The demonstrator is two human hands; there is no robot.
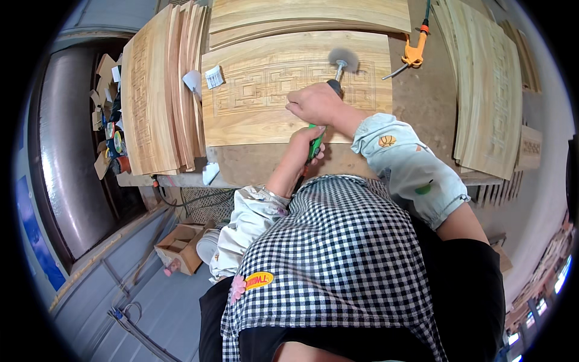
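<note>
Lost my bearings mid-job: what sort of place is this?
Probably a woodworking shop: a carved wooden panel lies on the bench, more wooden panels are stacked to the left and right, and the left hand and right hand hold a green power tool with a round head.

Workbench: brown top, surface exposed in a strip along the front edge and in a patch toward the right edge.
Carved panel: laid flat at the middle, carved face up, long side set roughly parallel to the front edge.
Far boards: layered toward the far edge, just behind the carved panel.
Left stack: several wooden panels, placed along the left edge, carving seen on one.
Right stack: more panels, placed along the right edge.
Orange hand tool: laid near the right stack, thin nozzle pointed toward the carved panel.
White scrap: dropped at the front edge, near the left stack.
</note>
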